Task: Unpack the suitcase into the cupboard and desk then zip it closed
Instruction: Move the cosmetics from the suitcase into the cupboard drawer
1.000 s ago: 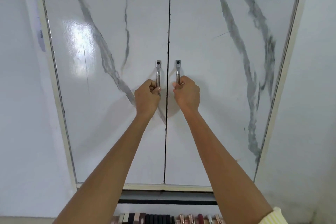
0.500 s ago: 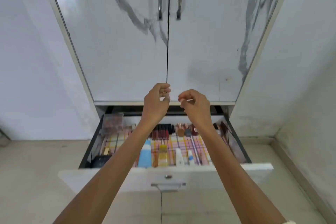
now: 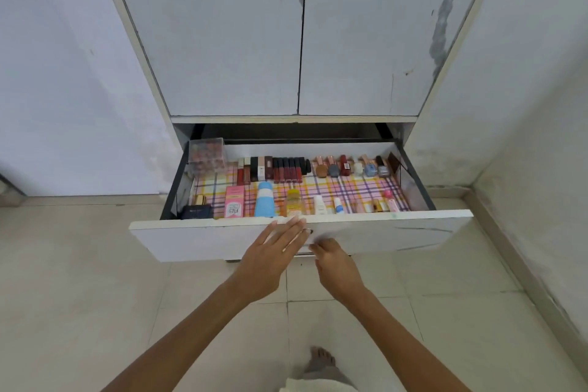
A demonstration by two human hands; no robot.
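- head view: the cupboard (image 3: 296, 120) stands between white walls (image 3: 57, 73), and its two marbled doors (image 3: 216, 41) are closed.
- below the doors the drawer (image 3: 197, 240) is pulled well out over the tiled floor (image 3: 79, 289).
- the left hand (image 3: 270, 256) lies flat on the drawer front. its fingers (image 3: 291, 227) are straight and close together, with the tips at the front's top edge.
- the right hand (image 3: 337, 267) is just beside it, lower on the front, with its fingers curled in toward the handle (image 3: 301, 254). it cannot be told whether they grip it, since the hand hides that part.
- a small round lock (image 3: 308, 231) shows between the two hands.
- a checked liner (image 3: 359, 188) covers the drawer bottom.
- back row: a clear box (image 3: 206, 156) in the left corner, then upright lipsticks (image 3: 286, 169), then nail polish bottles (image 3: 350, 167).
- front row: a dark case (image 3: 196, 212) at left, then a pink box (image 3: 234, 206), a blue bottle (image 3: 264, 200), a yellow bottle (image 3: 293, 203), a white tube (image 3: 319, 204) and smaller items to the right.
- a bare foot (image 3: 321, 356) rests on the floor between the forearms.
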